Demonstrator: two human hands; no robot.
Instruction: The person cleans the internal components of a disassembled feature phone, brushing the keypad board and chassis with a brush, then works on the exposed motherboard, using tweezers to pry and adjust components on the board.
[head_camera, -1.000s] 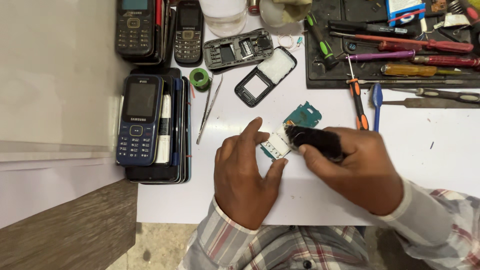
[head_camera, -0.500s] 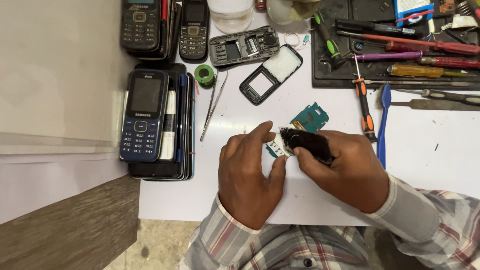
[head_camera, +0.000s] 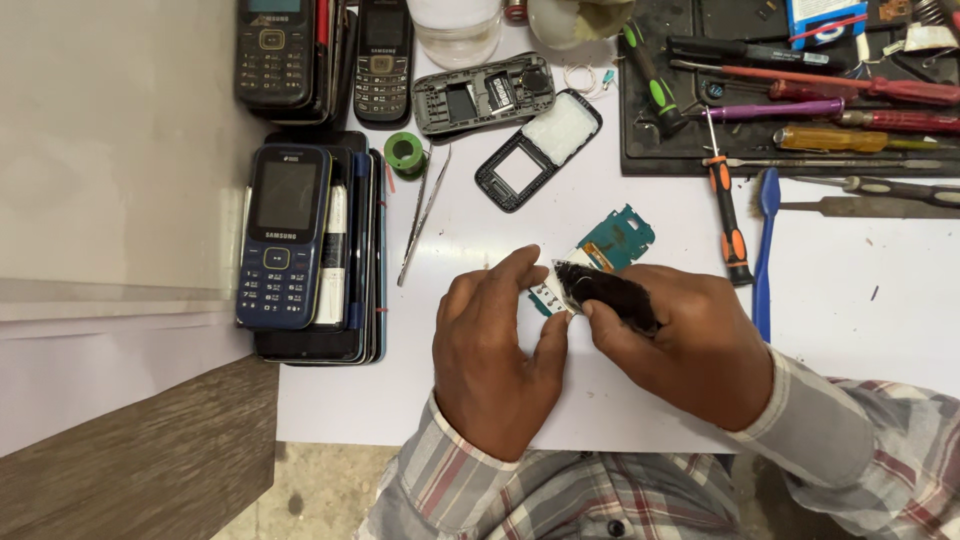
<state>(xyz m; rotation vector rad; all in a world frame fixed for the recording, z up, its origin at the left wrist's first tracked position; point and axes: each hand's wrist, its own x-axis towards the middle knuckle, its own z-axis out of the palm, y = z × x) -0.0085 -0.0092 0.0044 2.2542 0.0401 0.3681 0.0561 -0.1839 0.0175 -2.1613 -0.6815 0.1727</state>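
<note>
- Board (head_camera: 618, 238): teal, centre.
- Brush (head_camera: 608, 292): black bristles, centre.
- Phone (head_camera: 284, 236): dark blue, left.
- Tape roll (head_camera: 405, 152): green, upper centre.
- Screwdriver (head_camera: 727, 208): orange and black, upper right.
- Sleeves (head_camera: 850, 440): grey, red-and-white plaid, bottom.

The near end of the circuit board (head_camera: 610, 245) is hidden under both hands; the far phones (head_camera: 275, 50) are cut off by the edge.

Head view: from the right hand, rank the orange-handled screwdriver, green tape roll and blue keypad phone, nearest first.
From the right hand:
1. Orange-handled screwdriver, just above it.
2. Green tape roll, up left, past the tweezers.
3. Blue keypad phone, far left on the stack.
</note>
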